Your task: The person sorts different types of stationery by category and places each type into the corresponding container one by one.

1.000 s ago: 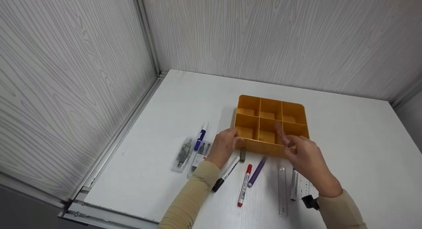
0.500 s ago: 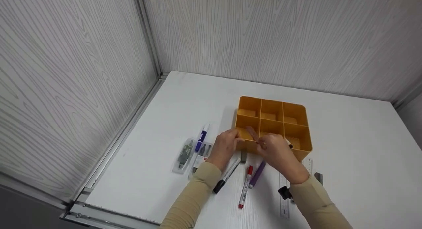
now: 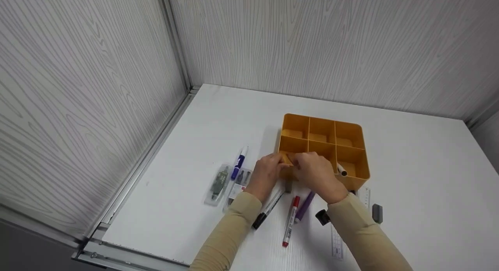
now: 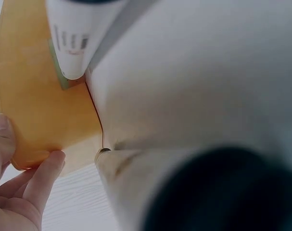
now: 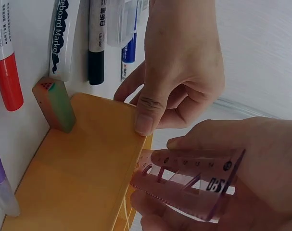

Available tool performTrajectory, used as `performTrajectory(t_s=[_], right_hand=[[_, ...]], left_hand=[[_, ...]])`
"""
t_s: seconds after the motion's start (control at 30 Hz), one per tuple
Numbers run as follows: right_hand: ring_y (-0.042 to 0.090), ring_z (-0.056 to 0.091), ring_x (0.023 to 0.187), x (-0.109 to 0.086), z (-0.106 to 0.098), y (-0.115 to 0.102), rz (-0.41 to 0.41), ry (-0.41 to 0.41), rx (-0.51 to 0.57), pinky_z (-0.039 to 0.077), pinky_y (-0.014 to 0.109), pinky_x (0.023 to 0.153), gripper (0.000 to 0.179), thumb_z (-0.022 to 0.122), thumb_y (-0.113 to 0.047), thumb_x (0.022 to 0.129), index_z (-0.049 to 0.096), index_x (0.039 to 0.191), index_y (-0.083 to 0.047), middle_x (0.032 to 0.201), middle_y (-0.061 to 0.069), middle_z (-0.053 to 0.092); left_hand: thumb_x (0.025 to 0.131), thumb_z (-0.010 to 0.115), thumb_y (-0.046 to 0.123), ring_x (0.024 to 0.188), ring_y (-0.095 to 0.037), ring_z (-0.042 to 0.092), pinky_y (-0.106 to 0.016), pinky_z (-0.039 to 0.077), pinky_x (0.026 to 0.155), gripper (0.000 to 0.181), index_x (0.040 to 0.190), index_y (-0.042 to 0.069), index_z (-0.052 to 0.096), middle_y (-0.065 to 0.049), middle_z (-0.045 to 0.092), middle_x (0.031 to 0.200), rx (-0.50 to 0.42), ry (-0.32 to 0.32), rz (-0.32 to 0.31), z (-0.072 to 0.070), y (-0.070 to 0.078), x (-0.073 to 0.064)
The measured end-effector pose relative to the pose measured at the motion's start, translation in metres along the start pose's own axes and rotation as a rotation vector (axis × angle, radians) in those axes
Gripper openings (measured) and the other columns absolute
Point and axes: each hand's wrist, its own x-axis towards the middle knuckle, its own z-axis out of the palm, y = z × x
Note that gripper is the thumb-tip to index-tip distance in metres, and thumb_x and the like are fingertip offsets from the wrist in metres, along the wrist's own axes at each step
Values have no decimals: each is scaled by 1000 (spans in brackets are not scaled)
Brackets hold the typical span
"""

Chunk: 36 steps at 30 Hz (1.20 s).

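My left hand grips the front left corner of the orange box, which is divided into several compartments. The thumb lies over the rim and the fingers are outside. My right hand is over the front left compartment and holds a translucent pink ruler between thumb and fingers. One end of that ruler dips past the box rim. In the head view the right hand hides most of it. A whitish cylinder with a dark end leans in the front right compartment.
Before the box lie a green-brown eraser, a black-capped marker, a red marker and a purple marker. To the left are a blue marker and clear cases. A grey block and rulers lie right.
My right hand has moved left with the pink ruler, from the front right of the box to the front left compartment, and has lowered it. The left hand stays on the corner.
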Motion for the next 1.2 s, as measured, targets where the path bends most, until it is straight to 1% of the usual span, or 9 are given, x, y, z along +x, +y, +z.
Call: performTrajectory(t_s=[0.13, 0.27, 0.4, 0.53, 0.63, 0.77, 0.97, 1.07, 1.2], right_hand=[[18, 57, 61, 6, -2, -4, 14, -41, 1, 59, 36, 68, 13, 71, -16, 92, 75, 94, -5, 70, 6, 66], [17, 57, 58, 9, -4, -4, 3, -87, 85, 57, 30, 61, 11, 68, -12, 92, 75, 90, -5, 67, 6, 64], [15, 58, 59, 10, -3, -1, -17, -95, 162, 55, 27, 60, 11, 67, -12, 93, 76, 91, -5, 72, 6, 67], [15, 58, 61, 8, -1, 2, -11, -75, 174, 56, 27, 61, 14, 67, -15, 94, 76, 92, -4, 73, 7, 67], [14, 57, 58, 8, 0, 5, 3, -75, 176, 55, 26, 59, 18, 67, -19, 95, 75, 87, -5, 66, 5, 64], [13, 54, 53, 7, 2, 8, -2, -120, 198, 50, 24, 54, 23, 66, -26, 96, 74, 84, -8, 60, 0, 58], [11, 44, 51, 6, 3, 11, -37, -161, 188, 39, 24, 50, 19, 60, -15, 92, 64, 75, -7, 57, -3, 43], [13, 47, 56, 6, 3, 12, 0, -198, 214, 40, 25, 52, 17, 56, -13, 96, 63, 83, -4, 63, 0, 47], [16, 54, 67, 5, 3, 12, 29, -216, 212, 49, 29, 61, 19, 54, -17, 101, 62, 103, 0, 78, 7, 58]], left_hand=[[98, 56, 28, 102, -11, 64, -23, 51, 97, 23, 116, 15, 61, 2, 68, 112, 18, -23, -17, 1, 1, -1], [100, 56, 25, 106, -12, 64, -25, 50, 98, 22, 119, 16, 61, 3, 69, 115, 36, -22, -13, 1, 1, -2], [100, 57, 24, 96, -10, 63, -21, 52, 93, 15, 109, 14, 62, 3, 68, 104, 20, -2, 7, 0, 1, -1], [99, 55, 27, 89, -9, 59, -17, 53, 87, 13, 103, 15, 59, 3, 64, 94, 8, -3, 12, -1, 0, 0], [99, 54, 29, 88, -9, 58, -17, 53, 85, 15, 103, 15, 59, 3, 64, 94, 6, -14, 6, -1, 0, 0], [99, 56, 28, 84, -9, 58, -16, 53, 78, 15, 100, 13, 61, 1, 64, 91, -15, 1, 9, 1, -2, 1], [95, 62, 28, 77, -11, 60, -20, 54, 73, 19, 95, 9, 63, -2, 66, 86, 39, 55, 42, 2, -4, 2], [95, 62, 26, 80, -10, 61, -21, 55, 76, 17, 97, 9, 63, -2, 67, 89, 31, 45, 24, 3, -3, 2], [96, 60, 28, 84, -9, 60, -20, 55, 79, 18, 98, 11, 63, -1, 68, 94, 7, 22, -2, 2, -2, 2]])
